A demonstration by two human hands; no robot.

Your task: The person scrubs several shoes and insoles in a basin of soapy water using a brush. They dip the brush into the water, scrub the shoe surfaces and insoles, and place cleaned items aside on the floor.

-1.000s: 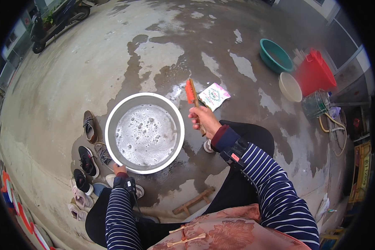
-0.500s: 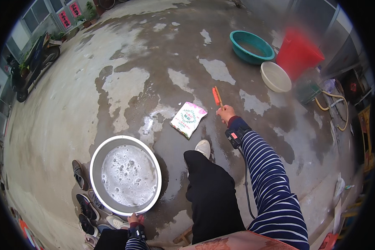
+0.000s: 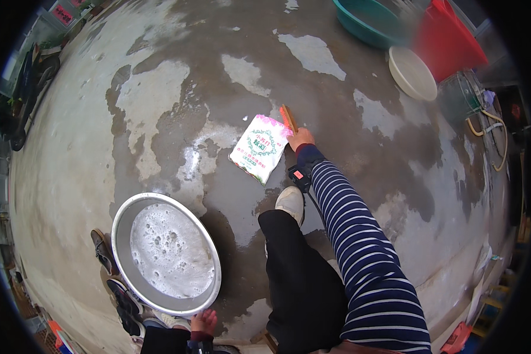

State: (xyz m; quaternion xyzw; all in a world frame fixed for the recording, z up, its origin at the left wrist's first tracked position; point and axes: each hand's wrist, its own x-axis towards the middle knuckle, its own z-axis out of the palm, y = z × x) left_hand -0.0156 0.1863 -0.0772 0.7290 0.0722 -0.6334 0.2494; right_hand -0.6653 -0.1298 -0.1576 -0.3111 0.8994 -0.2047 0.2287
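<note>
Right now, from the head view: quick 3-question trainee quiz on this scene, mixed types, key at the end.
1. True or false: the right hand grips an orange brush beside the detergent bag.
2. What fills the metal basin? A) dry sand B) foamy water C) shoes
3. Which hand is near the basin's rim: the left hand or the right?

Key: 1 true; 2 B; 3 left hand.

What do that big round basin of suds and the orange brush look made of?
The basin looks like metal, likely steel or aluminium: thin, silvery, dull-shiny rim. The brush in the right hand looks like orange plastic; it is too small to be sure.
</note>
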